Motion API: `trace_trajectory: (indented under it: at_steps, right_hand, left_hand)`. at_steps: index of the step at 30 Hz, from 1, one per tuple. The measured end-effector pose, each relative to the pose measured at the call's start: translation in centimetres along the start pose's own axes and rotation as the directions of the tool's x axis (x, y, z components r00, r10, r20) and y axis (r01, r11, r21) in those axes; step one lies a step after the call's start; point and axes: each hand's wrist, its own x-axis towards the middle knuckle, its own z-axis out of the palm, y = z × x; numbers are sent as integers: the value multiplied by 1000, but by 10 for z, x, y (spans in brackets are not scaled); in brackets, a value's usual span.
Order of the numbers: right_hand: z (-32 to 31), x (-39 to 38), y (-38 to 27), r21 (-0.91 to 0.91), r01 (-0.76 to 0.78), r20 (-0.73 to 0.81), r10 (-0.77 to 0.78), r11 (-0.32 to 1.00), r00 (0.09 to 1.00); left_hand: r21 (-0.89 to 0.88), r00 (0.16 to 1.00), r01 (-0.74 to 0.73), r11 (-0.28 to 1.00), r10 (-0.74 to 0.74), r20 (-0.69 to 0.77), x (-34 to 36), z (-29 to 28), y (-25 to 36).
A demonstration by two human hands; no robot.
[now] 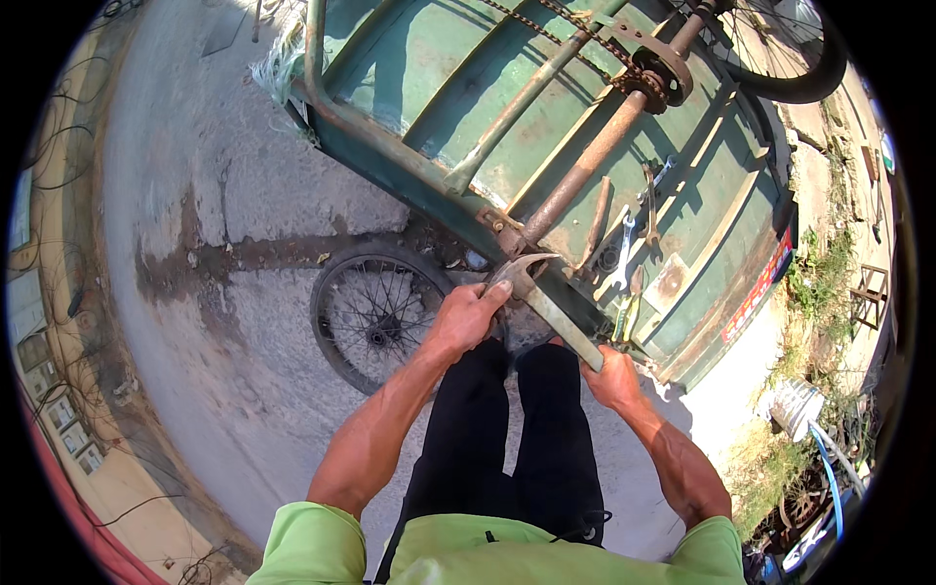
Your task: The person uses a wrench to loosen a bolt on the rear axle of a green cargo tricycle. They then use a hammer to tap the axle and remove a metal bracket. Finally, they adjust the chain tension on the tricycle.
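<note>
My right hand (609, 375) grips the lower end of a claw hammer's pale handle (556, 314). My left hand (473, 310) is closed at the hammer's head (520, 275), its thumb on the metal. The head is just below a rusty axle (585, 168) with a bracket (495, 224), on an overturned green metal cart body (409, 73). A chain (570, 39) and sprocket (651, 73) are higher on the axle. Wrenches (624, 249), pliers (631, 307) and a short rusty rod (595, 219) lie on the cart, right of the hammer.
A loose spoked wheel (380, 327) lies on the concrete (214, 390) left of my legs. Another wheel (790, 88) is at top right. A white bucket (792, 409), weeds and clutter line the right side; cables and a wall (58, 390) line the left.
</note>
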Motion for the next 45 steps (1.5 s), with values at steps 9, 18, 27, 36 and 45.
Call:
trace_trajectory:
  at_steps: [9,18,27,36,45]
  right_hand:
    - [43,-32,-26,121,-139,-88,150,983,985]
    - [18,-44,-30,146,-70,-124,89,987,988]
    - [-16,0,11,-76,154,-207,-167,985,964]
    - [-80,20,14,-271,189,-106,-224,944,969]
    - [-162,-20,-28,199,-73,733,-99,977,673]
  left_hand:
    - [175,995,24,984,-41,96,5,-20,33]
    - [53,991,28,998,-35,131,7,-17,31]
    - [-162,999,-32,986,28,-23,-6,7,-22]
    - [-371,999,45,928,-38,26,3,34,-33]
    - [-266,992,129,955,-126,30,-7,6,2]
